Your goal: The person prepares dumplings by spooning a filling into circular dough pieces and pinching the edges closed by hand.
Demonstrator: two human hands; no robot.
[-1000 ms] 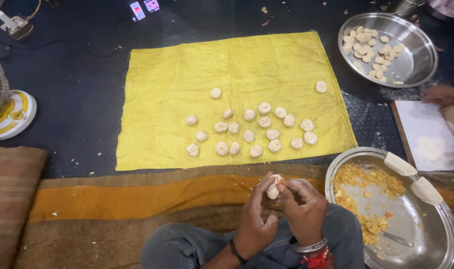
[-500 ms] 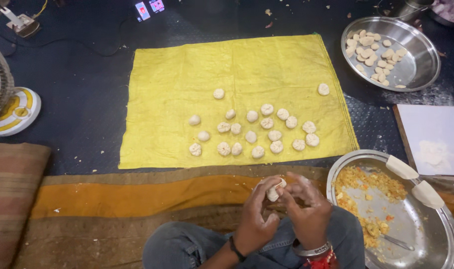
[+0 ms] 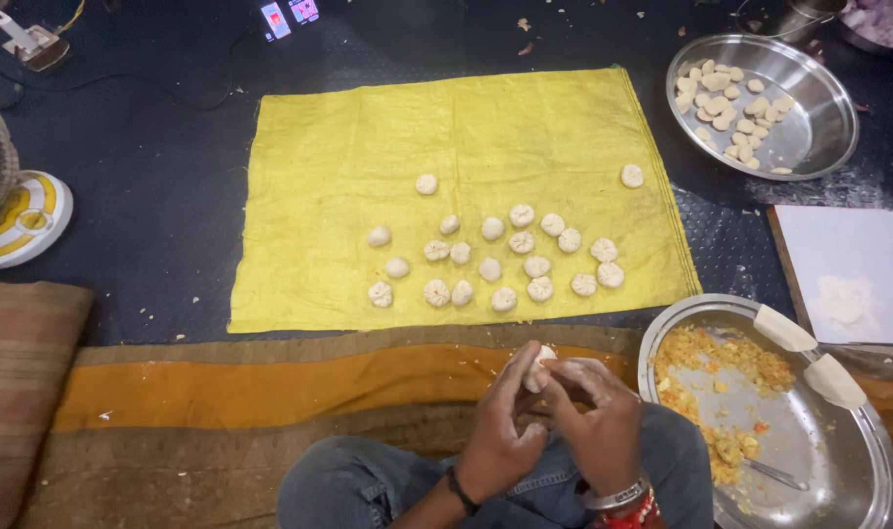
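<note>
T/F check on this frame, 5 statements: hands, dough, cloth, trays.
1. Both hands pinch one dough piece: the left hand and right hand meet on it. True.
2. The shaped pieces lie on a blue cloth. False: the cloth is yellow.
3. The near tray holds orange-yellow filling. True.
4. The far tray is bare. False: it holds pale dough discs.
5. A fan stands at the left edge. True.

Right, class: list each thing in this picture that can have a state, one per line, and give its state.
dough ball: pinched between both hands
left hand: gripping the dough ball
right hand: gripping the dough ball
yellow cloth: spread flat, carrying shaped dumplings
near steel tray: partly filled with orange filling
far steel tray: partly filled with dough pieces
</note>
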